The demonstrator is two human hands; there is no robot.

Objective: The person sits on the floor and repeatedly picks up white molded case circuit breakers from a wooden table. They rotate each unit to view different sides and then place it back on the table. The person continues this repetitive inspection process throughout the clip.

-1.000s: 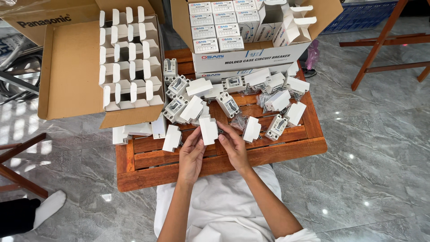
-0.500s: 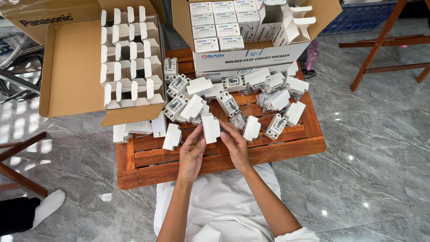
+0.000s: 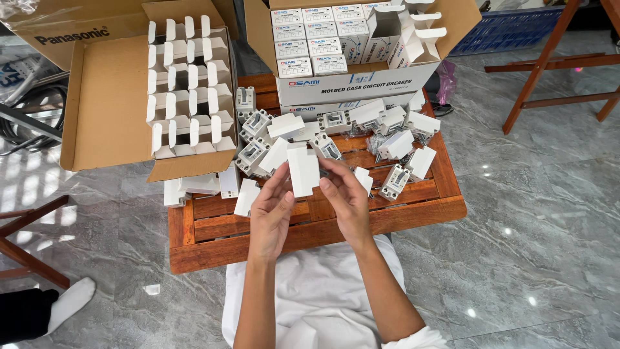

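Over the low wooden counter (image 3: 310, 226), both hands are up and working one small white carton (image 3: 303, 169), held upright just above the slats. Left hand (image 3: 271, 210) has its fingers curled onto the carton's left edge, thumb near the lower corner; right hand (image 3: 345, 200) pinches the right side, fingers partly closed around it. So neither hand is spread wide, both have hold of that same little box, and nothing else is in them.

That carton looks like thin folded card: light, stiff along its creases, easy to dent if squeezed across the flat faces. Best purchase, by my reading, is at the edges and corners, exactly where the fingertips sit now.

Behind it lies a scatter of grey breaker switches (image 3: 252, 155) and more white cartons (image 3: 395, 143) across the counter. At the back left, a brown cardboard box (image 3: 106, 103) holds rows of open-flapped cartons; back right, a second cardboard box (image 3: 352, 81) is stacked with printed packs. Grey marbled floor (image 3: 536, 213) all round
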